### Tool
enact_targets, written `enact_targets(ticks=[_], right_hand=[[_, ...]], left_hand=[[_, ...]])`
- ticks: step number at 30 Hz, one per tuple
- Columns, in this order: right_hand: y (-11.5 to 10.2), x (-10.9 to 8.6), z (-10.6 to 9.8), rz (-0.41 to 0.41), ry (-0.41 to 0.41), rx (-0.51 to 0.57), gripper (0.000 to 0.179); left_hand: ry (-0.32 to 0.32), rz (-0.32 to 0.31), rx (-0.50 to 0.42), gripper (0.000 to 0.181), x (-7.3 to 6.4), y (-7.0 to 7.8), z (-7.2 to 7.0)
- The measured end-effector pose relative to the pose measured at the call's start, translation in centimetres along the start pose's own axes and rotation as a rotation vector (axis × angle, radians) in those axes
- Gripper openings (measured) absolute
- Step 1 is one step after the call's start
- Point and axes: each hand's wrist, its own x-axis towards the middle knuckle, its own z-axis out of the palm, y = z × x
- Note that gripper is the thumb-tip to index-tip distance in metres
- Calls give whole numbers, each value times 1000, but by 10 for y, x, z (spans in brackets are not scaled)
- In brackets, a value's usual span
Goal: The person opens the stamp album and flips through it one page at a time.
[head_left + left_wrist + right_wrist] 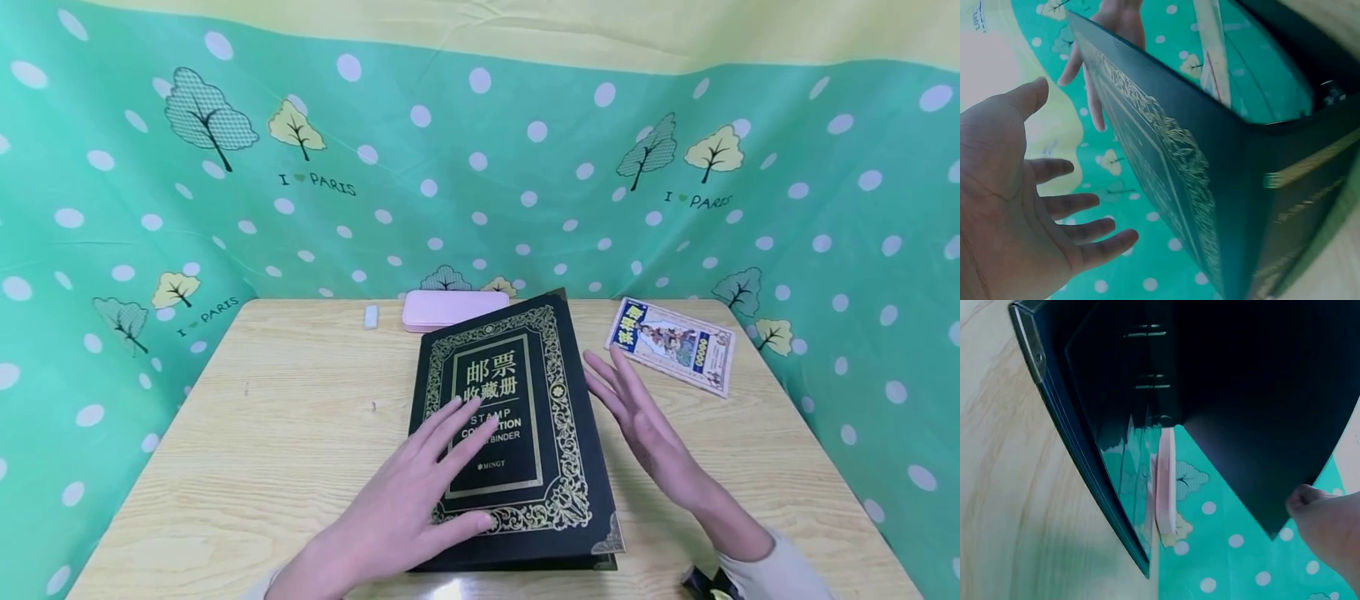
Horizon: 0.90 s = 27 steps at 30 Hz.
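Observation:
A dark stamp collection binder (592,467) with gold ornament lies at the middle of the table, its front cover (1260,437) raised partway. Inside, metal rings (1147,386) and clear sleeves (1129,469) show in the right wrist view. Over the cover my left hand (420,483) is held with fingers spread; the left wrist view shows a gap between its palm and the cover. By the cover's right edge is my right hand (652,425), its fingers extended and fairly straight. In the right wrist view, that hand (1335,528) overlaps the cover's free edge.
Behind the binder sits a pink case (453,307), with a small white eraser-like block (371,317) to its left. A printed card (671,346) lies at the back right of the wooden table (262,450). Green dotted cloth (480,175) encloses the back and sides.

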Motion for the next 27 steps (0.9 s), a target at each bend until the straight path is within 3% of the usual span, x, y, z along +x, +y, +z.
enact_targets(ticks=[5, 13, 17, 21, 27], right_hand=[[5, 16, 7, -148, -46, 177, 70], [0, 31, 15, -186, -70, 265, 80], [-2, 35, 20, -187, -58, 187, 81], [0, 36, 25, -197, -34, 22, 77], [4, 34, 27, -113, 8, -109, 71]], left_hand=[[6, 116, 26, 88, 14, 8, -2], [21, 228, 36, 79, 35, 25, -4], [33, 277, 22, 73, 47, 31, -6], [39, 301, -18, 69, 57, 35, -7], [15, 292, -39, 61, 64, 39, -9]])
